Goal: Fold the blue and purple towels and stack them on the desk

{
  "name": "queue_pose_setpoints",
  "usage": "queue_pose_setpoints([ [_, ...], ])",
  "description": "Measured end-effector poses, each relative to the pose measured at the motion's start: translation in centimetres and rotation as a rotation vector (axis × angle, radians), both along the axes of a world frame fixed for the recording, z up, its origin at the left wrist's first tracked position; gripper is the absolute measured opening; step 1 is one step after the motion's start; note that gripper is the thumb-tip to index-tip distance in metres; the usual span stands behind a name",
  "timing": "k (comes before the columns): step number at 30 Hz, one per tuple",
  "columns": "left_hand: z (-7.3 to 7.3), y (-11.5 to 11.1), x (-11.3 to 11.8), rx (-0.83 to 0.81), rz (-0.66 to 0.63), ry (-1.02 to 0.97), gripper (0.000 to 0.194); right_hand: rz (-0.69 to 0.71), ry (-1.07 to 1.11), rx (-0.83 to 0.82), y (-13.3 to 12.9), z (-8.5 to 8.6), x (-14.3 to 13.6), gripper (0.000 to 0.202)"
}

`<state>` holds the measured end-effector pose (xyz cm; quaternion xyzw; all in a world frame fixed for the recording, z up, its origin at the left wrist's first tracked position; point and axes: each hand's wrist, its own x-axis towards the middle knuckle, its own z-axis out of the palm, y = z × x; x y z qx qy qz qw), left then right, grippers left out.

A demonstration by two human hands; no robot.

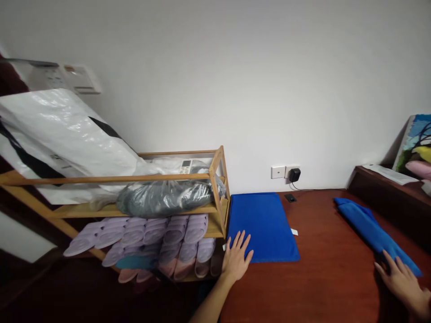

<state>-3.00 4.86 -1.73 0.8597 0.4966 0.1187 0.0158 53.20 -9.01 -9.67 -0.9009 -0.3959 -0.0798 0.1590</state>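
- We are working at the reddish-brown surface point(326, 264), lower right.
- We are facing a flat blue fabric piece point(262, 222), lower centre; it is looking light, fairly stiff, best held by opposite edges.
- We are seeing a narrow blue bundle point(365, 226), lower right, probably softer.
- We are spreading our left fingers point(240, 240) wide at the flat piece's lower-left corner.
- We are holding our right fingers point(390, 261) apart at the bundle, contact unclear.

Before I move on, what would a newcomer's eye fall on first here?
Probably the flat blue cloth on the red-brown table, the left hand at its near left corner. Next, the long blue cloth at right, by the right hand. At left, the big white bag on the wooden rack, above lilac slippers.
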Motion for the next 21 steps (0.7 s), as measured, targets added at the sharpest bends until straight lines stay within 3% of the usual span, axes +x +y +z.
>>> queue_pose_setpoints([
  [3, -0.1, 0.0, 0.1, 0.003, 0.002, 0.006, 0.052, 0.018, -0.009, -0.039, -1.2, -0.3, -1.4, 0.065],
  [7, -0.2, 0.1, 0.0, 0.020, 0.000, 0.001, 0.051, 0.058, -0.123, -0.068, -1.8, 1.3, -3.1, 0.060],
  [12, -0.2, -0.7, 0.1, 0.110, 0.005, -0.026, 0.051, -0.117, -0.250, -0.138, -2.9, 2.7, -2.7, 0.045],
  [16, -1.2, -2.4, 0.5, 0.043, -0.018, 0.019, 0.055, 0.008, -0.377, -0.262, -3.5, 3.3, -3.1, 0.037],
  [19, -1.8, -3.2, 0.6, -0.007, -0.022, 0.051, 0.058, 0.047, -0.384, -0.238, -3.6, 5.2, -3.2, 0.031],
  [21, -1.9, -3.3, 0.6, -0.003, -0.014, 0.053, 0.058, -0.051, -0.315, -0.123, -3.1, 7.6, -3.1, 0.028],
])
